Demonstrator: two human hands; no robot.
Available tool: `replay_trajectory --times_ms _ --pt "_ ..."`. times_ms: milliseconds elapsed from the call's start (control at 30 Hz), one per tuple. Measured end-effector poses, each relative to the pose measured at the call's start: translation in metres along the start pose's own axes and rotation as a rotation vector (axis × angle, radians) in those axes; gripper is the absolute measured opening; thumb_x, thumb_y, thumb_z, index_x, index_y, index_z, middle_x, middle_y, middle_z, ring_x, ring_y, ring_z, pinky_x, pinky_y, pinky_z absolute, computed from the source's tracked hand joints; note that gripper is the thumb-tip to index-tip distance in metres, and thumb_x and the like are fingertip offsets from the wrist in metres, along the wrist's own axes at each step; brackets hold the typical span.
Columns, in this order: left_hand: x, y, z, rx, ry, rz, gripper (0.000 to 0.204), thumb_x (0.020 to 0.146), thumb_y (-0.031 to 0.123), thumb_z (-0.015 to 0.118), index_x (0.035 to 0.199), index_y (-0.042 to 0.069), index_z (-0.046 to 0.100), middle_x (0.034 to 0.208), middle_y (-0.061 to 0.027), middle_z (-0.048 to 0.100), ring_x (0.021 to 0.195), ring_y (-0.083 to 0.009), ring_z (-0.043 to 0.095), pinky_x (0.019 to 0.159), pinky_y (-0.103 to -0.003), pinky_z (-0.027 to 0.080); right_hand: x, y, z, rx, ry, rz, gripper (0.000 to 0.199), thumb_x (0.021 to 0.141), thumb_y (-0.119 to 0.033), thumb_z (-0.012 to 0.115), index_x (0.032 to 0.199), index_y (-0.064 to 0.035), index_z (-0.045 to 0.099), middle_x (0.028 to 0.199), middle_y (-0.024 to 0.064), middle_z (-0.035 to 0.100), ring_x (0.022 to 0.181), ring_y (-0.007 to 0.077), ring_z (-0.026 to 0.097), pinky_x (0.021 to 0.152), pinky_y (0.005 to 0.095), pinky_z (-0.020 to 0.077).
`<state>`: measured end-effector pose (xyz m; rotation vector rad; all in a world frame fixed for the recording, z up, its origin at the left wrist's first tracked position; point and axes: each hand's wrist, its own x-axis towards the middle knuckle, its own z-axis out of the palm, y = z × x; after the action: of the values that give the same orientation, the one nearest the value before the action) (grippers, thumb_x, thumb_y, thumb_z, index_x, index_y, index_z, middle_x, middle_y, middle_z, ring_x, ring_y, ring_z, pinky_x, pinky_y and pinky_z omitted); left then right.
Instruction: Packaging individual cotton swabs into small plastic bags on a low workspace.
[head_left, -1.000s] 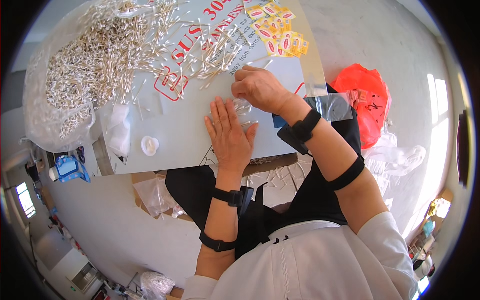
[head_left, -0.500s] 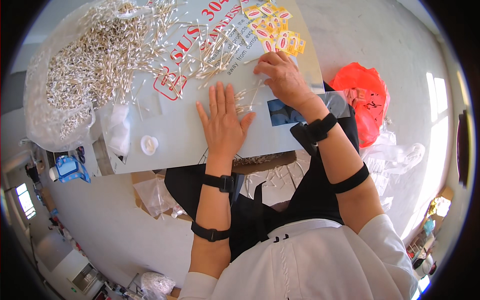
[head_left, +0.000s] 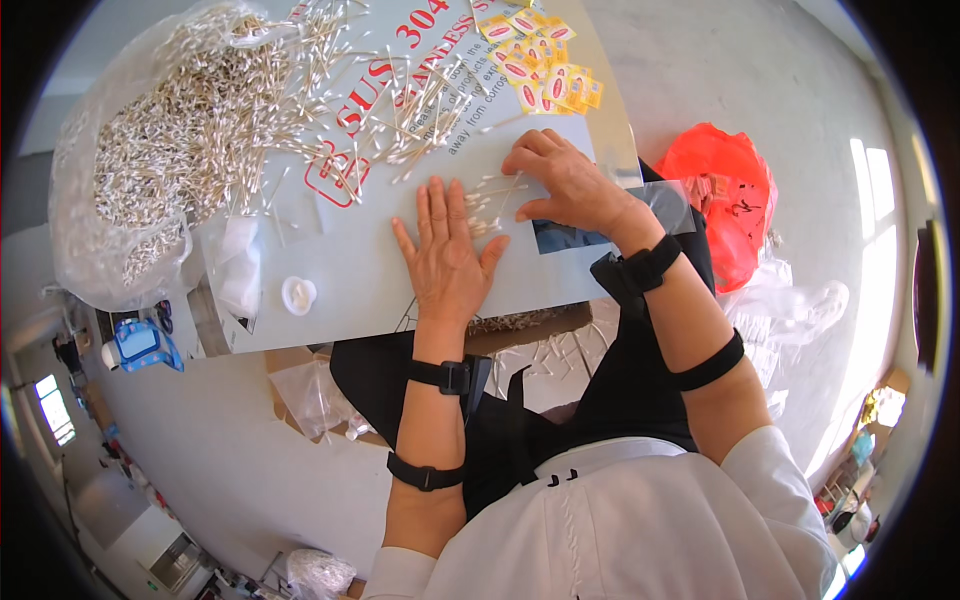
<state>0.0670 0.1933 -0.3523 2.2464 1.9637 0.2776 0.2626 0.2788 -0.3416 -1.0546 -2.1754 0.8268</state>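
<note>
My left hand lies flat on the grey table top, fingers stretched away from me and the thumb out to the right. Beside it is a small group of cotton swabs, lying between my two hands. My right hand hovers over the right end of that group. Its thumb and bent fingers are apart, with swab ends in the gap; no swab looks gripped. A dark blue picture card is partly hidden beneath it. Beyond this hand, several yellow-and-white paper labels overlap.
At the far left sits a large clear bag full of swabs, with loose swabs spilling rightward. A small white round cup and a white wrapped roll stand nearer. A red plastic bag lies beyond the table's right edge.
My right hand has come nearer to me from beside the labels, its thumb and fingers now wider apart around the swab ends. My left hand has barely moved.
</note>
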Motion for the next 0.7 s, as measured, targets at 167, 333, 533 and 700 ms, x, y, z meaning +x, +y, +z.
replay_trajectory --times_ms 167,333,533,700 --pt "0.002 -0.003 0.001 0.012 -0.025 0.009 0.079 0.090 0.049 0.053 0.150 0.008 0.024 0.156 -0.0137 0.023 0.145 -0.0303 0.019 0.112 -0.061 0.009 -0.001 -0.007 0.017 -0.423 -0.143 -0.179 0.020 0.073 -0.008 0.066 0.087 -0.0033 0.052 0.089 0.0101 0.053 0.089 0.0278 0.055 0.080 0.0368 0.0468" --pt "-0.001 -0.008 0.006 -0.013 0.010 0.014 0.076 0.089 0.047 0.056 0.149 0.009 0.028 0.156 -0.0133 0.023 0.145 -0.0296 0.018 0.113 -0.061 0.007 -0.002 -0.008 0.008 -0.623 -0.171 -0.236 0.010 0.076 -0.011 0.057 0.083 -0.0038 0.054 0.085 0.0090 0.056 0.084 0.0248 0.058 0.074 0.0356 0.0480" --pt "-0.004 -0.003 0.003 0.027 0.003 0.022 0.074 0.093 0.050 0.047 0.149 0.007 0.026 0.156 -0.0133 0.024 0.145 -0.0296 0.018 0.114 -0.058 0.008 -0.001 0.020 -0.003 -0.518 0.017 0.017 0.012 0.075 -0.005 0.057 0.086 -0.0031 0.052 0.087 0.0128 0.054 0.088 0.0304 0.056 0.077 0.0402 0.0465" --pt "-0.015 0.001 0.011 -0.070 0.068 0.052 0.079 0.092 0.054 0.045 0.148 0.002 0.025 0.155 -0.0173 0.023 0.145 -0.0319 0.019 0.114 -0.055 0.009 0.033 -0.011 0.044 -0.497 -0.076 -0.069 0.012 0.074 -0.007 0.061 0.086 -0.0054 0.057 0.090 0.0109 0.057 0.093 0.0296 0.058 0.081 0.0383 0.0476"
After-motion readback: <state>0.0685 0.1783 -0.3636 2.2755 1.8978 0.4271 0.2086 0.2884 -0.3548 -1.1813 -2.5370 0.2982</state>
